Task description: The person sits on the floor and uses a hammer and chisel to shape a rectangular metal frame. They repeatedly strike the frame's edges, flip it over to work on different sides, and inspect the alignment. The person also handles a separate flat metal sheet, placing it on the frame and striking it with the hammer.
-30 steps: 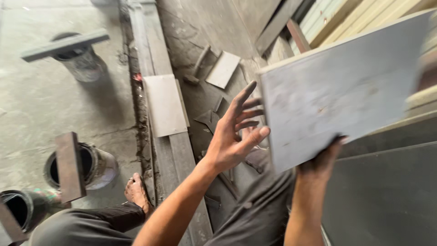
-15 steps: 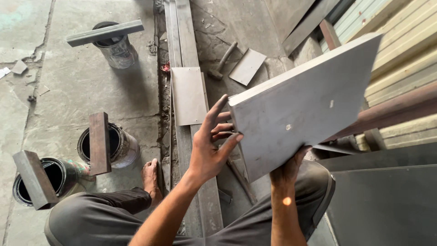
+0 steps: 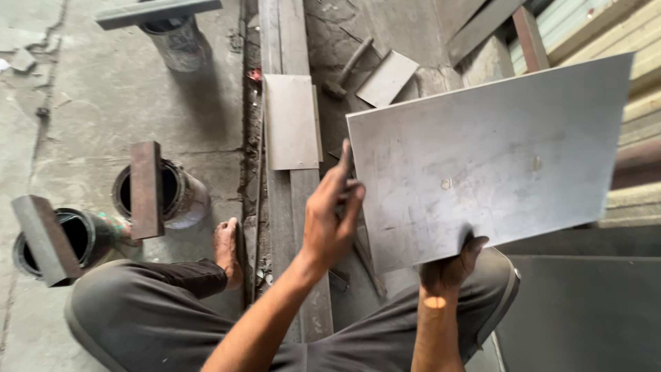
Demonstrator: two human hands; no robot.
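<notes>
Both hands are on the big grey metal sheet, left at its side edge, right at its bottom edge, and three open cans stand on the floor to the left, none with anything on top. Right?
Not quite. The head view shows the left hand, right hand and metal sheet as you say, but each of the three cans has a flat metal bar lying across its rim.

No packages, labels, signs or screens are visible.

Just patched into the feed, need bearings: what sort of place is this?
Likely a metal fabrication workshop: bare concrete floor, a large steel sheet in both hands, a hammer and cut plates lying about.
</notes>
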